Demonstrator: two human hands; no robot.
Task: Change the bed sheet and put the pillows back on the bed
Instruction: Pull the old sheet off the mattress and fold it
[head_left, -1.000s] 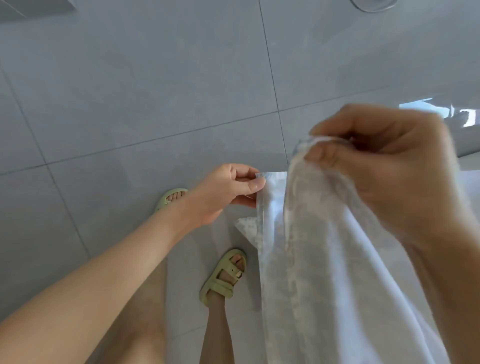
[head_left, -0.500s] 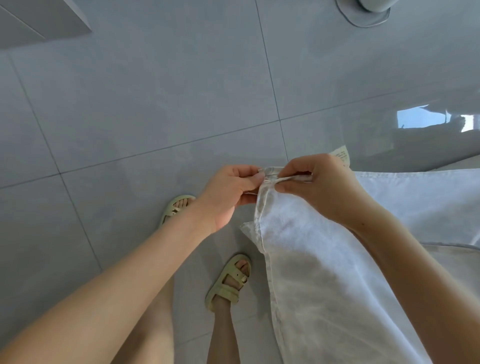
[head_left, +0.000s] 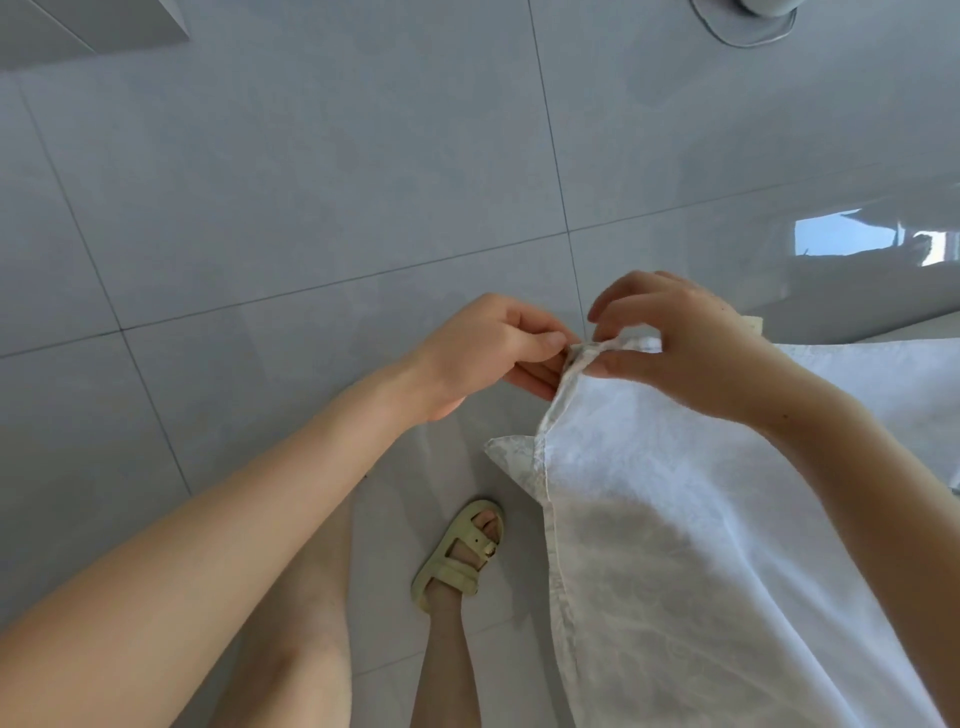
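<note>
A white patterned bed sheet (head_left: 675, 545) hangs down from my two hands at the right of the view, above the grey tiled floor. My left hand (head_left: 483, 353) pinches the sheet's top corner between thumb and fingers. My right hand (head_left: 685, 343) is right beside it, thumb and fingers pinching the same bunched hem, with its index finger raised. A lower corner of the sheet sticks out to the left under my hands. The bed and the pillows are out of view.
Glossy grey floor tiles (head_left: 311, 208) fill most of the view. My foot in a pale green sandal (head_left: 462, 556) stands below my hands. A round grey base (head_left: 748, 26) sits at the top edge, and a white furniture corner (head_left: 93, 31) at the top left.
My right hand came down from close to the camera and met my left hand at the sheet's corner. It has since shifted its fingers along the hem.
</note>
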